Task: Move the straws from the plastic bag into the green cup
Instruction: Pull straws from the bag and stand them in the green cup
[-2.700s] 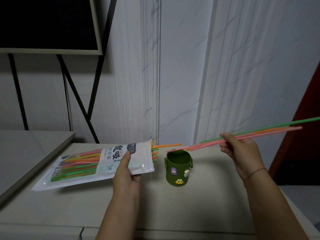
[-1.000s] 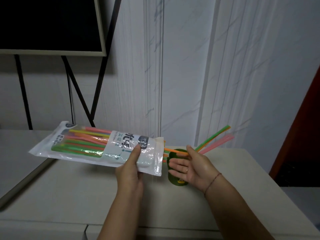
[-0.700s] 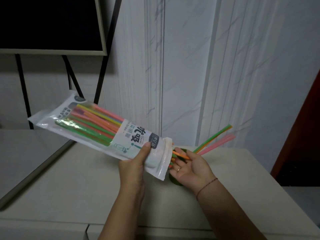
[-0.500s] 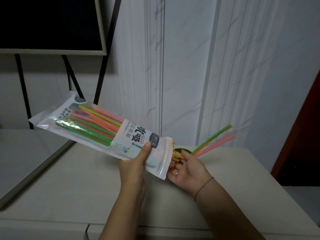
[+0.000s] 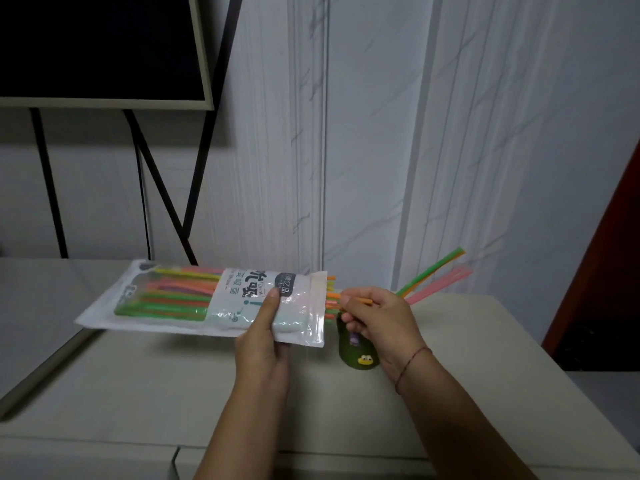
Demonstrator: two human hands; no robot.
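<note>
My left hand grips the plastic bag of coloured straws near its open end and holds it level above the table. Straw tips poke out of the bag's mouth. My right hand has its fingers curled at those tips and pinches an orange straw. The green cup with cartoon stickers stands on the table right behind my right hand, mostly hidden by it. Green and pink straws lean out of the cup toward the upper right.
A pale table spreads under both hands, its front edge near the bottom. A lower grey surface lies left. A dark framed board on black legs stands at back left. A white panelled wall rises behind; a dark red door edge is at right.
The bag, tilted with its far end raised half a second ago, has come down to level. My right hand has turned from palm-up under the bag's mouth to fingers closed on straw tips.
</note>
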